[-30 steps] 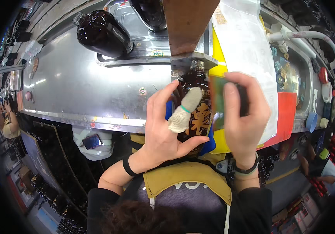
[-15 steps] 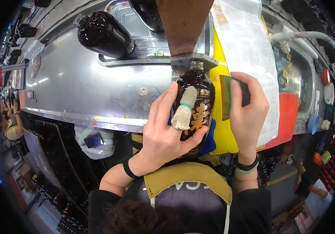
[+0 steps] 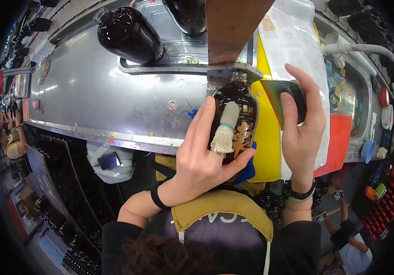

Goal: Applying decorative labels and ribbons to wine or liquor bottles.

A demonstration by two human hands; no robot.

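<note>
My left hand (image 3: 204, 156) grips a dark brown glass bottle (image 3: 238, 114) with gold characters on its front. A white cloth cot covers one finger lying across the bottle. The bottle's neck sits under a metal bracket (image 3: 231, 71) below a brown post. My right hand (image 3: 300, 133) is just right of the bottle and holds a flat green-and-black pad (image 3: 281, 94), a small gap away from the glass.
A steel conveyor bed (image 3: 114, 101) carries another dark bottle (image 3: 128, 34) lying at the back left, and a third (image 3: 188, 13) at the top. Yellow, white and red sheets (image 3: 334, 133) lie to the right. Crates of dark bottles (image 3: 64, 192) stand lower left. Another person (image 3: 9, 137) stands far left.
My right hand has drawn the pad off the bottle's side and moved it right and slightly up. My left hand keeps its hold on the bottle under the bracket.
</note>
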